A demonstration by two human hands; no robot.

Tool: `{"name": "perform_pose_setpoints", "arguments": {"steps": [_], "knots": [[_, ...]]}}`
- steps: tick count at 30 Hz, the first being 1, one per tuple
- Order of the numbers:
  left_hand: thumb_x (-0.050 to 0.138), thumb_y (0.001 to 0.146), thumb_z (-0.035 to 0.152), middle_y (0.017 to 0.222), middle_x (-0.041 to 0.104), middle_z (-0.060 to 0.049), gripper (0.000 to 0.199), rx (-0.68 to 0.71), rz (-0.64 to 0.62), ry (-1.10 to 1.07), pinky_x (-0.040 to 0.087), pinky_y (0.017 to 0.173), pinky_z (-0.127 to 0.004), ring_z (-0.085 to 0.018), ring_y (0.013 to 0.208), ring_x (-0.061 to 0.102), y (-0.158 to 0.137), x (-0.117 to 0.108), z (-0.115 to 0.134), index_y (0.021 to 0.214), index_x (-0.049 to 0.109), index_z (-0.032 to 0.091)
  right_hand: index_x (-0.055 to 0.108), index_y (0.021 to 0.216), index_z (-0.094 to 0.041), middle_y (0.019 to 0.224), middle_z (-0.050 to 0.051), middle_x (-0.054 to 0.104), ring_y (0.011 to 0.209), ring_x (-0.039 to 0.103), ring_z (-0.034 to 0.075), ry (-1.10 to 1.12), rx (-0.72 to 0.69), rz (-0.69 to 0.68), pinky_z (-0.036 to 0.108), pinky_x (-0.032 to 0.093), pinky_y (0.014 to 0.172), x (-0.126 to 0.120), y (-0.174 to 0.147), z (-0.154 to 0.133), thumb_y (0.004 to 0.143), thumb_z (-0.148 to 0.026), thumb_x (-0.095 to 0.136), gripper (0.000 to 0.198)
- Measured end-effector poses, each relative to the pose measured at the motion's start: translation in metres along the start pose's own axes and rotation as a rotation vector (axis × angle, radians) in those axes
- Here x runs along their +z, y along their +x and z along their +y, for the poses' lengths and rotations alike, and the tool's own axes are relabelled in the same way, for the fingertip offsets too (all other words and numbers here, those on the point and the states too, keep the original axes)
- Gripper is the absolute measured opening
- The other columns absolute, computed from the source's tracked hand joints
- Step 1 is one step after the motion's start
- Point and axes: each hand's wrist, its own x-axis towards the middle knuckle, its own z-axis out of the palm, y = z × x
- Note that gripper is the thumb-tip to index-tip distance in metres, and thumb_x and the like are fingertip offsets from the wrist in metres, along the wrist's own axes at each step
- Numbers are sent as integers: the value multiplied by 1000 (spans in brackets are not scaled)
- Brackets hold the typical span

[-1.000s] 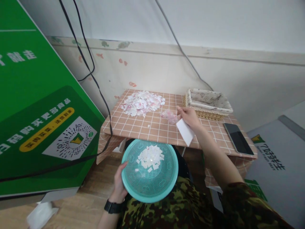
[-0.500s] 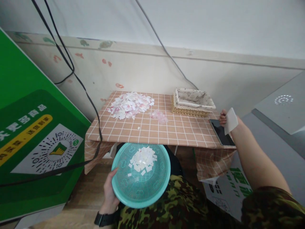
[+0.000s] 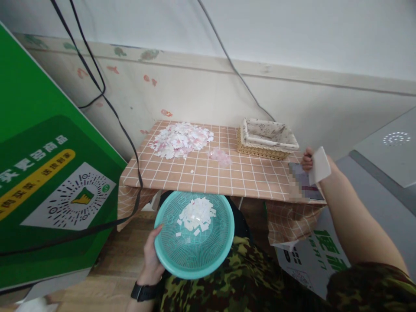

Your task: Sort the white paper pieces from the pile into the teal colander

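Observation:
My left hand (image 3: 153, 255) grips the left rim of a turquoise plastic colander (image 3: 195, 262), with the thumb over the edge. The colander rests against my lap in front of the table edge. Inside it lies a heap of small white rectangular pieces (image 3: 199, 213), with a few loose ones lower down. My right hand (image 3: 307, 159) is closed, fingers curled, above a tablet (image 3: 303, 182) at the table's right end. A white flat rectangular piece (image 3: 320, 167) stands against that hand; whether the fingers grip it is hidden. The tablet's screen is lit and partly pixelated.
A checked cloth covers the table (image 3: 253, 180). On it lie a pile of white and pink scraps (image 3: 182, 139), a small pink translucent heap (image 3: 220, 157) and a cloth-lined wicker basket (image 3: 260, 149). Black cables (image 3: 125, 132) hang at left, before a green panel (image 3: 35, 143).
The tablet's screen was dark and is now lit. The view has shifted slightly; both hands and the colander keep nearly the same places.

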Motion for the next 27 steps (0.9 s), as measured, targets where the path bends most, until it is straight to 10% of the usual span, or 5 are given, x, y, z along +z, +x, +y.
{"name": "perform_pose_setpoints", "arguments": {"steps": [6, 10, 16, 27], "knots": [[66, 67, 27, 73, 73, -7, 18, 21, -25, 1, 52, 66, -34, -22, 64, 66, -3, 5, -4, 78, 70, 13, 51, 69, -21, 49, -1, 47, 34, 32, 6, 266, -18, -593, 25, 18, 37, 70, -98, -85, 82, -45, 49, 27], [65, 68, 29, 71, 72, -5, 18, 49, -58, 13, 50, 68, -31, -19, 63, 64, -8, 9, -6, 75, 70, 13, 62, 88, -21, 65, 3, 64, 60, 60, 15, -134, -501, -1213, 25, 42, 56, 157, -174, -128, 85, -36, 46, 22], [63, 70, 29, 72, 72, -6, 21, 35, -109, 20, 49, 71, -33, -20, 64, 64, -15, 12, -9, 77, 71, 11, 55, 104, -9, 88, 18, 66, 81, 65, 28, -697, -789, -1020, 31, 46, 60, 241, -210, -123, 79, -28, 55, 32], [63, 69, 29, 70, 72, -6, 20, 12, -90, 2, 48, 68, -31, -20, 63, 64, -17, 15, -8, 75, 71, 11, 60, 92, -13, 85, 14, 67, 80, 64, 23, -637, -815, -1089, 26, 41, 60, 245, -197, -117, 82, -23, 51, 17]]}}
